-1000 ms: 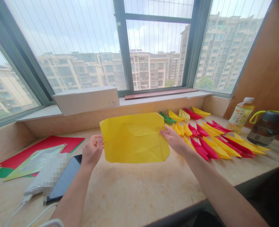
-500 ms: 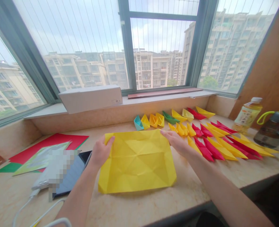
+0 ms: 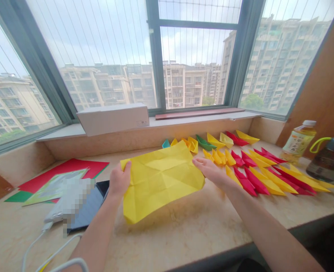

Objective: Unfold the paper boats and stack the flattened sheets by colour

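Note:
A creased yellow sheet of paper (image 3: 161,179) is lifted off the marble counter (image 3: 184,238), tilted with its far side raised. My left hand (image 3: 120,181) pinches its left edge, thumb on top. My right hand (image 3: 211,172) is at the sheet's right edge, palm up, fingers stretched under the paper. Just right of that hand lie rows of folded red and yellow paper shapes (image 3: 257,173).
Small folded paper boats (image 3: 197,143) in yellow, green, teal and red line the back of the counter. Red and green sheets (image 3: 62,172), a phone (image 3: 89,206) and a white cable (image 3: 56,260) lie left. A white box (image 3: 114,119) rests on the sill; two bottles (image 3: 299,141) stand right.
The sheet went from held upright to flat on the counter, and is now lifted again at its far side. My right hand has turned palm up beneath its edge.

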The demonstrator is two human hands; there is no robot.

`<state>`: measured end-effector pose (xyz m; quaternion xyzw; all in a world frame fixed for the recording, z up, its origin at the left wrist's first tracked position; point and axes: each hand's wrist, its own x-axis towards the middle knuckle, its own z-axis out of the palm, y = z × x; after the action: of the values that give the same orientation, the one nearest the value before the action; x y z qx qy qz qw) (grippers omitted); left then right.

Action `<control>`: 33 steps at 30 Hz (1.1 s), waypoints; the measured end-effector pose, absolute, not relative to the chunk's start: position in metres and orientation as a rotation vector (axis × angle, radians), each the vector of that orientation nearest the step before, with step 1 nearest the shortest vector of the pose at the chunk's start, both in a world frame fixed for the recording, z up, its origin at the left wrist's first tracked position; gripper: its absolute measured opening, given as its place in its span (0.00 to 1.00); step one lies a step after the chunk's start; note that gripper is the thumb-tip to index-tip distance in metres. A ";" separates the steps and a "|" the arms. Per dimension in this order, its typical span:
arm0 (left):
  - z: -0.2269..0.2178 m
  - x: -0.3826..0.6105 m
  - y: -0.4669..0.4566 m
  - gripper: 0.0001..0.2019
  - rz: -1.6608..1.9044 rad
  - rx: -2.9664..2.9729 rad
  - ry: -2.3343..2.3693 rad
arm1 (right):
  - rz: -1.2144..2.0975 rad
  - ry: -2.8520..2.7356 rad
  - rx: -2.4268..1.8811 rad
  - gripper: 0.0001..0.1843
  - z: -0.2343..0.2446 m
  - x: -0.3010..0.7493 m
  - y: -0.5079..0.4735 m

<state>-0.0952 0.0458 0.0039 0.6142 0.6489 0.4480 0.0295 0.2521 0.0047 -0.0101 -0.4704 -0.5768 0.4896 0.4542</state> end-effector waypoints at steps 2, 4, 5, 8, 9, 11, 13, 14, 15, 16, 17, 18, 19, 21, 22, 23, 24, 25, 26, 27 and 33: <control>0.004 -0.100 0.047 0.17 1.454 1.779 2.082 | 1.310 -1.555 -1.202 0.22 -0.008 0.250 0.000; 0.004 -0.104 0.049 0.16 1.473 1.718 2.140 | 1.352 -1.629 -1.211 0.22 -0.007 0.247 -0.003; 0.004 -0.106 0.049 0.16 1.465 1.704 2.166 | 1.357 -1.625 -1.208 0.22 -0.007 0.245 -0.004; 0.004 -0.110 0.050 0.16 1.419 1.703 2.201 | 1.339 -1.562 -1.198 0.24 -0.006 0.243 -0.005; 0.005 -0.111 0.050 0.16 1.408 1.701 2.203 | 1.330 -1.554 -1.193 0.25 -0.007 0.242 -0.004; 0.006 -0.113 0.050 0.15 1.402 1.684 2.211 | 1.317 -1.576 -1.173 0.25 -0.008 0.241 -0.003; 0.008 -0.114 0.050 0.16 1.423 1.637 2.258 | 1.310 -1.626 -1.155 0.25 -0.009 0.240 -0.002; 0.009 -0.113 0.049 0.19 1.434 1.609 2.283 | 1.300 -1.647 -1.159 0.25 -0.010 0.239 -0.002; 0.009 -0.113 0.048 0.23 1.448 1.596 2.299 | 1.278 -1.663 -1.174 0.24 -0.011 0.238 -0.003; 0.010 -0.111 0.048 0.27 1.463 1.621 2.302 | 1.244 -1.672 -1.195 0.23 -0.011 0.237 -0.004; 0.010 -0.110 0.047 0.31 1.481 1.695 2.291 | 1.204 -1.672 -1.219 0.23 -0.011 0.235 -0.005; 0.010 -0.108 0.047 0.32 1.503 1.815 2.262 | 1.163 -1.669 -1.246 0.23 -0.010 0.234 -0.008; 0.010 -0.106 0.046 0.31 1.525 1.966 2.215 | 1.127 -1.670 -1.276 0.23 -0.009 0.232 -0.011; 0.009 -0.099 0.046 0.22 1.524 2.274 2.053 | 1.051 -1.713 -1.351 0.26 -0.005 0.232 -0.021; 0.008 -0.096 0.046 0.19 1.470 2.401 1.939 | 0.983 -1.752 -1.398 0.28 -0.003 0.233 -0.026; 0.007 -0.092 0.044 0.17 1.379 2.501 1.814 | 0.878 -1.792 -1.450 0.30 -0.001 0.236 -0.032; 0.006 -0.087 0.043 0.16 1.255 2.579 1.692 | 0.741 -1.820 -1.502 0.31 0.002 0.240 -0.038; 0.005 -0.083 0.040 0.17 1.110 2.638 1.586 | 0.582 -1.824 -1.557 0.31 0.004 0.246 -0.044; 0.003 -0.078 0.037 0.17 0.963 2.677 1.500 | 0.422 -1.806 -1.615 0.28 0.006 0.253 -0.049; 0.000 -0.073 0.034 0.18 0.824 2.698 1.436 | 0.281 -1.776 -1.674 0.24 0.008 0.260 -0.054; -0.023 -0.049 0.016 0.30 0.238 2.668 1.300 | 0.070 -1.818 -1.881 0.17 0.006 0.281 -0.060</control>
<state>-0.0487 0.0160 -0.0231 0.8930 0.4353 0.0796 0.0821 0.2809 -0.0598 0.0061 -0.6942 -0.6710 0.0258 0.2593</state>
